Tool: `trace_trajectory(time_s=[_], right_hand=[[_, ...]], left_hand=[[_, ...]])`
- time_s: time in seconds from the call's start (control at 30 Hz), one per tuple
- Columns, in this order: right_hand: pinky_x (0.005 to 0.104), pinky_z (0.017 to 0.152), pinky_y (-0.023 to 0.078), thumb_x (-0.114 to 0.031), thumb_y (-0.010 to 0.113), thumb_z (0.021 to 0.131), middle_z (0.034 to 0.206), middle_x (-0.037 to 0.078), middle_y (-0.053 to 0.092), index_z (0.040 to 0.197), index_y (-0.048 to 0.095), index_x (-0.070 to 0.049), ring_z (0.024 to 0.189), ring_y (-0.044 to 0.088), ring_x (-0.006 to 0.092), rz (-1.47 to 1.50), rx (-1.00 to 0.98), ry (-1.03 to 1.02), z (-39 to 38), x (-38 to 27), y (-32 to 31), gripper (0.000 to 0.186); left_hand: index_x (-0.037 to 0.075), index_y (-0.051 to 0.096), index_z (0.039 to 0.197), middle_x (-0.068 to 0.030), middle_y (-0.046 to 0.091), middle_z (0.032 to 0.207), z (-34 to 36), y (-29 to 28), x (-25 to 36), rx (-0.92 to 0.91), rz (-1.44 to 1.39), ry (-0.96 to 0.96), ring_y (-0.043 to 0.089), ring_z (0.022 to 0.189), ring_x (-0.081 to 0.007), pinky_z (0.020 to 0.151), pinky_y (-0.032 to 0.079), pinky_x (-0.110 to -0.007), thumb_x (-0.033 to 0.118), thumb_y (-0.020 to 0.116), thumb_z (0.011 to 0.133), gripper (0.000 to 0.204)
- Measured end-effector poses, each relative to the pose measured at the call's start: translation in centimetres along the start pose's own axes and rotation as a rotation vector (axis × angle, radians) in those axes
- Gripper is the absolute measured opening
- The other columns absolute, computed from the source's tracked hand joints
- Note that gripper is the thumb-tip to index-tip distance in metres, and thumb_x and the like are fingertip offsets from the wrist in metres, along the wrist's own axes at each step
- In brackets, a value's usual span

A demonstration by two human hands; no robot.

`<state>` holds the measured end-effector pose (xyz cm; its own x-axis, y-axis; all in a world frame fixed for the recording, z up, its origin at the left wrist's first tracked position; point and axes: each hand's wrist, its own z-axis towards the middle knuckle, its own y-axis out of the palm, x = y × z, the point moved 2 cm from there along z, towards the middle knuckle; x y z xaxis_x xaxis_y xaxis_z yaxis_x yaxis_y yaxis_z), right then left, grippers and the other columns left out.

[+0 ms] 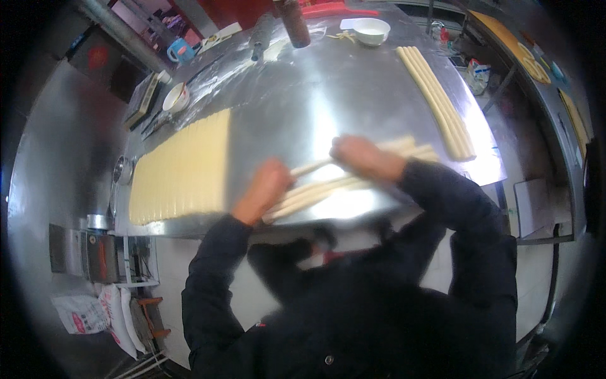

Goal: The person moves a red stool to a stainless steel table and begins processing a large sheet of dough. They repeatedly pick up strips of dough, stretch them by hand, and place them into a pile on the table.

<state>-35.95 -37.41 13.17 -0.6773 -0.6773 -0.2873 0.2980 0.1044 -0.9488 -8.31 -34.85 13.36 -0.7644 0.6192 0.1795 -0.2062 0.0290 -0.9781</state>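
Observation:
Both my hands are closed on a pale dough strip [314, 167] stretched between them above the steel table's near edge. My left hand [266, 188] grips its left end, and my right hand [366, 156] holds it farther right; both are somewhat blurred. Several more dough strips [315, 191] lie side by side just below, running from under my left hand toward the right. Past my right hand, more strip ends [410, 149] show, blurred. To the left lies a wide sheet of dough [183, 170] marked with close parallel lines. Several long dough ropes [435, 101] rest together at the right.
The steel table [278, 114] carries a white bowl [372, 31] at the back, a dark rolling pin [292, 24], a smaller bowl [176, 98] and a dark box [142, 100] at left. A metal ladle [122, 170] sits by the left edge. A side counter [549, 107] stands at right.

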Motion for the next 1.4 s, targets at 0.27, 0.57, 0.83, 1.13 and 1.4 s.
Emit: trace_trajectory(time_s=[0.27,0.57,0.83,1.13,1.4], right_hand=[[0.0452,0.086,0.056,-0.018,0.071,0.091,0.104,0.013,0.066,0.096,0.072,-0.002,0.104,0.064,0.0329,0.012,0.015,0.019,-3.8,1.7,-3.0,0.017],[0.0467,0.085,0.056,-0.016,0.072,0.090,0.105,0.016,0.069,0.096,0.073,-0.001,0.098,0.067,0.0361,0.005,0.040,0.030,-5.9,3.9,-4.2,0.016],[0.0476,0.087,0.055,-0.017,0.071,0.090,0.107,0.017,0.068,0.097,0.073,-0.003,0.102,0.067,0.0371,0.028,0.064,0.150,-9.7,7.6,-6.4,0.016],[0.0476,0.087,0.052,-0.016,0.071,0.090,0.102,0.014,0.067,0.095,0.072,-0.003,0.101,0.066,0.0366,0.018,0.053,0.209,-11.8,11.4,-6.5,0.013],[0.0468,0.088,0.052,-0.014,0.069,0.092,0.103,0.014,0.067,0.098,0.072,-0.003,0.100,0.065,0.0357,-0.039,0.029,0.175,-13.3,13.5,-6.8,0.013]], left_hand=[[0.004,0.076,0.100,-0.0160,0.068,0.096,2.0,-0.1,2.4,-0.057,-0.022,-0.020,0.063,0.094,-0.0351,0.083,0.052,-0.045,0.018,0.074,0.092,0.017],[-0.001,0.076,0.095,-0.0188,0.067,0.094,8.4,1.3,8.1,-0.024,-0.089,0.072,0.065,0.091,-0.0342,0.080,0.052,-0.047,0.019,0.072,0.094,0.020],[-0.002,0.073,0.088,-0.0211,0.066,0.091,13.8,2.9,12.2,-0.031,-0.145,0.099,0.064,0.088,-0.0372,0.078,0.051,-0.048,0.018,0.070,0.094,0.022],[-0.002,0.075,0.090,-0.0218,0.068,0.095,18.3,4.7,15.9,-0.026,-0.096,0.135,0.064,0.095,-0.0381,0.084,0.052,-0.048,0.018,0.070,0.093,0.021],[-0.001,0.076,0.090,-0.0219,0.068,0.097,20.7,6.8,18.0,0.062,-0.165,0.214,0.064,0.098,-0.0388,0.085,0.053,-0.049,0.019,0.072,0.090,0.021]])
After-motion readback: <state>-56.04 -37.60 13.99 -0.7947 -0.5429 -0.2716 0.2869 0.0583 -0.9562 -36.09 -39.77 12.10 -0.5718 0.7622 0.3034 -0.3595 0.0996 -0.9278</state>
